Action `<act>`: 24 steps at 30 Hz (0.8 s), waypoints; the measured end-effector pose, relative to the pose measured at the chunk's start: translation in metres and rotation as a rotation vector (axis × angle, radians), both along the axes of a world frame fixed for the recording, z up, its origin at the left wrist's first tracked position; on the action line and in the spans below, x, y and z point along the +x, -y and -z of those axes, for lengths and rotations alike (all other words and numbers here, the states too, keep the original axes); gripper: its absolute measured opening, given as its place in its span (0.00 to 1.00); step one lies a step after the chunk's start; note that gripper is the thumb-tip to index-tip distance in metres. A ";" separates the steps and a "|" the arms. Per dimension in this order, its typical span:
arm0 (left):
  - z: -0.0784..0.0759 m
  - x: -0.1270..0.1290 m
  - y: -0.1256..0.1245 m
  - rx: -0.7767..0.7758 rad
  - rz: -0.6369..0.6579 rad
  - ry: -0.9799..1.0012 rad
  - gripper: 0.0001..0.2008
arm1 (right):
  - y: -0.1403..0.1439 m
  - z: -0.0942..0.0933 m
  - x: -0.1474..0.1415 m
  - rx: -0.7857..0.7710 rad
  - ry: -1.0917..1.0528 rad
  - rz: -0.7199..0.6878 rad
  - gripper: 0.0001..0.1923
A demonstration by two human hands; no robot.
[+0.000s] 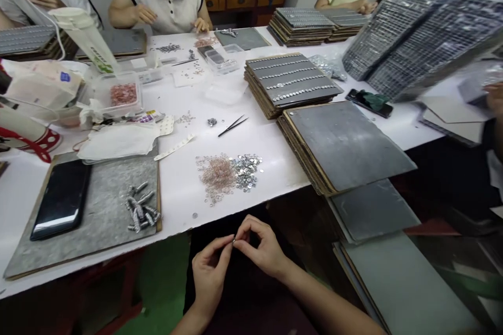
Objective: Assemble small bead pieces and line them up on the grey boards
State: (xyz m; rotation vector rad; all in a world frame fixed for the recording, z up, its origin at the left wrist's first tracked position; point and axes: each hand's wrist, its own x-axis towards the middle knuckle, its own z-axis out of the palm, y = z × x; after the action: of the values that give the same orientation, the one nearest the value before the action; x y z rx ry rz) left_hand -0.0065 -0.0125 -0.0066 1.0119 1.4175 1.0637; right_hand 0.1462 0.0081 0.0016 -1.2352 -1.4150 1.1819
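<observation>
Over my lap, just below the table's front edge, my left hand [209,271] and my right hand [262,247] meet at the fingertips. Both pinch one tiny metallic piece [234,239], mostly covered by the fingers, so its exact kind is hidden. On the white table beyond them lies a pile of small pinkish clear rings [218,177], touching a pile of small silver discs [247,171]. Dark tweezers [231,126] rest farther back, beside a small metal cluster [212,122]. A lone disc [195,215] sits near the table edge.
At left, a grey board [104,214] bears a black phone [63,196] and several ridged metal pieces [140,208]. Stacked grey boards [349,141] stand at right, another stack [293,81] with rows of discs behind. Co-workers [161,5] sit across. A tub [118,95] holds pink pieces.
</observation>
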 end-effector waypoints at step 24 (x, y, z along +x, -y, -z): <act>-0.003 0.029 -0.001 0.130 -0.080 -0.071 0.08 | 0.012 0.022 0.016 0.386 0.627 0.032 0.05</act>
State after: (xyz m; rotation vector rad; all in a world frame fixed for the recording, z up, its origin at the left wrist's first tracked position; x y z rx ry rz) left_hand 0.0225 -0.0118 -0.0039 1.1031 1.4718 1.2014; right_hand 0.1620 -0.0034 -0.0207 -1.3950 -1.9538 0.4615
